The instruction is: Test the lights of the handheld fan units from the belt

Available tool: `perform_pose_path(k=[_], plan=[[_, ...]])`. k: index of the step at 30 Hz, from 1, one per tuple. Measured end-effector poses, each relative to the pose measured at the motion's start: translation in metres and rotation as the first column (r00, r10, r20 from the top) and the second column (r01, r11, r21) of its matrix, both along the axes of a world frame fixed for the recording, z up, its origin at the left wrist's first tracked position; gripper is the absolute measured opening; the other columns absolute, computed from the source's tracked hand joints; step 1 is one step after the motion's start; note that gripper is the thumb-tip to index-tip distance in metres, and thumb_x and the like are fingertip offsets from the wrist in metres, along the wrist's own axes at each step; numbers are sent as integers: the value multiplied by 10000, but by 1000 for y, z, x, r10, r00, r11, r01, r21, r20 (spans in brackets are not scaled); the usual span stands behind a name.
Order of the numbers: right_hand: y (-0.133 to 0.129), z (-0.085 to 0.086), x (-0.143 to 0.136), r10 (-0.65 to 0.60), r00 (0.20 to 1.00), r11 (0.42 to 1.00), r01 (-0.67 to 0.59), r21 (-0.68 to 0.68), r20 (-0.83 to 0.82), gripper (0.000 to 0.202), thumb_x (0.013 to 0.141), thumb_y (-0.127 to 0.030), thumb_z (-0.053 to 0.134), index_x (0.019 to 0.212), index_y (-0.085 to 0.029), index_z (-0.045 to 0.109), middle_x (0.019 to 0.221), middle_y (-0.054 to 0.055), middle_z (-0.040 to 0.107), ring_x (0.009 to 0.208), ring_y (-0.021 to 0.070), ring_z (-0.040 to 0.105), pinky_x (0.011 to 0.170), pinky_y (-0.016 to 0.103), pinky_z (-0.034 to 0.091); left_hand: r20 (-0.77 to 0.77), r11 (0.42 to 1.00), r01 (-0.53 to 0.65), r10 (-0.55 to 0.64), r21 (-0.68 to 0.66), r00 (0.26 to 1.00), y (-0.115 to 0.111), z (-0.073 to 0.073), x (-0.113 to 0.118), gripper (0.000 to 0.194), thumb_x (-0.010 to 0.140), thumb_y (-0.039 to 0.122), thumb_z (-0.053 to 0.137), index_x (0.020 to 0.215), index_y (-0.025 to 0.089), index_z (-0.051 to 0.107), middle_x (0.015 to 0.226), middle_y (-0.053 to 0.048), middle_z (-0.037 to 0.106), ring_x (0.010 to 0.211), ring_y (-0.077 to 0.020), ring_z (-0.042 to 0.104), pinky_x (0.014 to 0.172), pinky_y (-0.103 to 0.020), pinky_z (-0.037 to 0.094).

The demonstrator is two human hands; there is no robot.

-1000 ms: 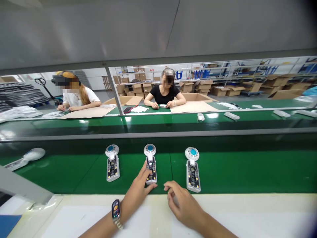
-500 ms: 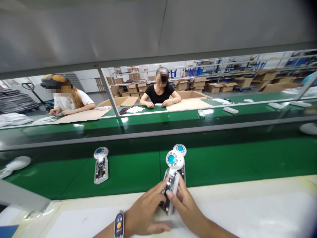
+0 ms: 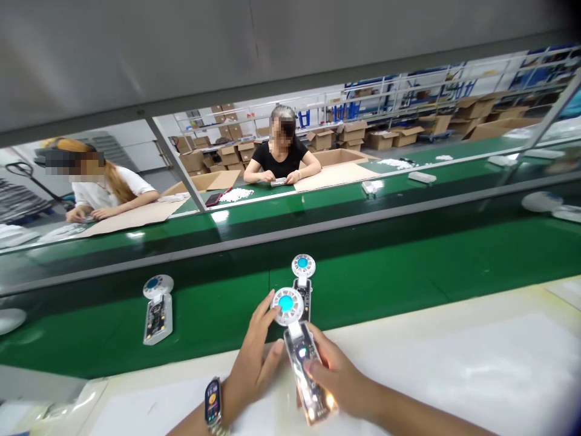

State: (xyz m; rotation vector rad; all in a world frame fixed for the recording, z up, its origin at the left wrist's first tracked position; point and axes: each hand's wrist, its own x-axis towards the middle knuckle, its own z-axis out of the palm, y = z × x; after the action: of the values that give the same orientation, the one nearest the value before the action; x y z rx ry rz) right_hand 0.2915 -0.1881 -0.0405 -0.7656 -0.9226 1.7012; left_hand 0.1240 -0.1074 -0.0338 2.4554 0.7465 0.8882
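My right hand (image 3: pixel 336 375) grips a white handheld fan (image 3: pixel 305 378) by its open body, the thumb pressed on the exposed circuit board. Lights glow on that board, near the thumb and at the lower end. The fan's round head has a blue centre and tilts up to the left. My left hand (image 3: pixel 256 348) is open, its fingertips at the left rim of the head, and a watch (image 3: pixel 213 401) is on that wrist. Just behind lies a second fan (image 3: pixel 302 266) with its board exposed, partly hidden by the held one. Another open-bodied fan (image 3: pixel 158 318) rests further left.
A green conveyor belt (image 3: pixel 385 272) runs across beyond my white worktop (image 3: pixel 454 357). More fan parts lie at the belt's right end (image 3: pixel 542 201) and left edge. Across the line two people (image 3: pixel 281 157) work by cardboard sheets and small white parts (image 3: pixel 236 194). A grey panel hangs overhead.
Lights on the fan's board now glow brightly. My left hand has moved off the body up to the fan's head. The view has shifted, and the held fan sits lower and nearer.
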Motion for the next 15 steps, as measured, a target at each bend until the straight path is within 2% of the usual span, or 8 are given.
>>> perform_pose_path(k=[3, 8, 15], plan=[[-5, 5, -2, 63, 998, 998, -63, -17, 15, 644, 762, -441, 602, 1300, -260, 299, 926, 52, 547, 603, 153, 562, 604, 361, 488, -25, 999, 9, -10, -44, 1000, 0, 1, 1, 471, 919, 386, 268, 1360, 223, 235, 1476, -113, 91, 1334, -268, 181, 1031, -443, 284], [-5, 10, -1, 101, 995, 995, -102, -11, -19, 689, 733, -482, 615, 1300, -260, 294, 920, 51, 539, 628, 162, 551, 642, 383, 480, -69, 999, 2, -6, -51, 998, -1, 3, 0, 452, 919, 356, 294, 1357, 249, 256, 1481, -87, 51, 1337, -262, 175, 1044, -423, 274], [-4, 12, 1, 51, 997, 999, -52, 14, 53, 617, 758, -445, 605, 1281, -251, 343, 1034, 78, 536, 816, 213, 570, 773, 412, 445, -86, 999, 6, -10, -43, 996, 0, 5, 1, 444, 916, 299, 310, 1354, 250, 258, 1476, -82, 56, 1340, -261, 166, 1044, -410, 281]])
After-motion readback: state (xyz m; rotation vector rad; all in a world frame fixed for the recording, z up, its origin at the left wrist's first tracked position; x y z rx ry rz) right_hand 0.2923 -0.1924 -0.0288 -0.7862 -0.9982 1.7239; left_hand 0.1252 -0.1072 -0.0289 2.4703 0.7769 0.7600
